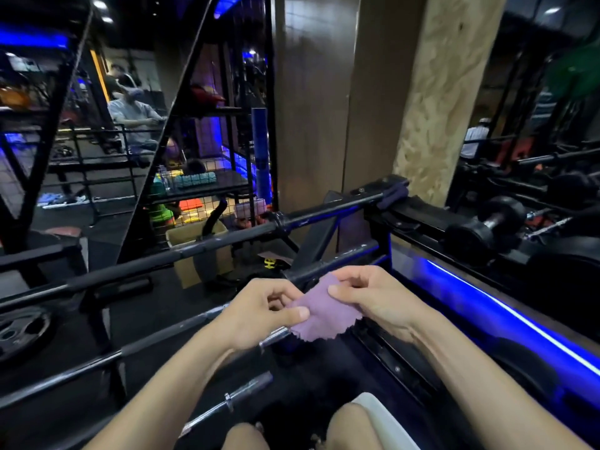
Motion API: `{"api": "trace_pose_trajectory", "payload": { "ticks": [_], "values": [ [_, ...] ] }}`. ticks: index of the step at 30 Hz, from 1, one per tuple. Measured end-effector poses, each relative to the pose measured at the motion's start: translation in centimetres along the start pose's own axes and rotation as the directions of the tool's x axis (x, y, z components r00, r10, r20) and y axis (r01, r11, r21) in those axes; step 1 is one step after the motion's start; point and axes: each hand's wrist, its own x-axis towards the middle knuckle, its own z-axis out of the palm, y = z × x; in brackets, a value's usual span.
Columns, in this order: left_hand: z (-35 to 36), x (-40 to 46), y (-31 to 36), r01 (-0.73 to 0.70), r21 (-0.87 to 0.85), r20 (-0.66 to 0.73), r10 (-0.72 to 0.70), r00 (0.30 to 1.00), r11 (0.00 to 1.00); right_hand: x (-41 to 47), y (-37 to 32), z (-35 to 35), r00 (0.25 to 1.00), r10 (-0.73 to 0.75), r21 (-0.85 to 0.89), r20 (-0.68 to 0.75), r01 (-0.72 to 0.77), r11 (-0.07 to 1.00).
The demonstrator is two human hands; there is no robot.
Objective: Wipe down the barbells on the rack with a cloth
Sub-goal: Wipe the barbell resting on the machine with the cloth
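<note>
A small purple cloth (323, 315) with a jagged edge is stretched between both hands at the centre of the view. My left hand (259, 315) pinches its left edge with thumb and fingers. My right hand (367, 295) pinches its right edge. Several black barbells lie across the rack: a long upper one (181, 253), a middle one (162, 339) whose chrome end passes under my left hand, and a lower chrome one (227, 399). The cloth hangs just above the middle bar's end; contact cannot be told.
The black rack frame (389, 355) runs along the right, beside a blue light strip (506, 315). Dumbbells (487, 227) rest at the right. A weight plate (19, 329) sits at the left. A cardboard box (194, 254) stands behind the bars. A person is seated far left.
</note>
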Motion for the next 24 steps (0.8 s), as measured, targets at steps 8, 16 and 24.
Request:
{"api": "trace_pose_trajectory", "payload": {
  "ticks": [8, 16, 24],
  "values": [
    [-1.3, 2.8, -0.7, 0.086, -0.098, 0.096, -0.076, 0.992, 0.991, 4.3, -0.9, -1.1, 0.976, -0.218, -0.23, 0.002, 0.213, 0.95],
    [-0.6, 10.1, -3.1, 0.038, -0.126, -0.053, -0.045, 0.998, 0.991, 10.3, 0.3, -4.5, 0.951, -0.31, -0.301, 0.001, 0.296, 0.907],
    [-0.4, 17.0, -7.0, 0.017, -0.078, -0.22, -0.034, 0.975, 0.997, 15.7, 5.5, -7.8, 0.993, 0.054, 0.084, -0.107, -0.045, 0.995]
  ]
}}
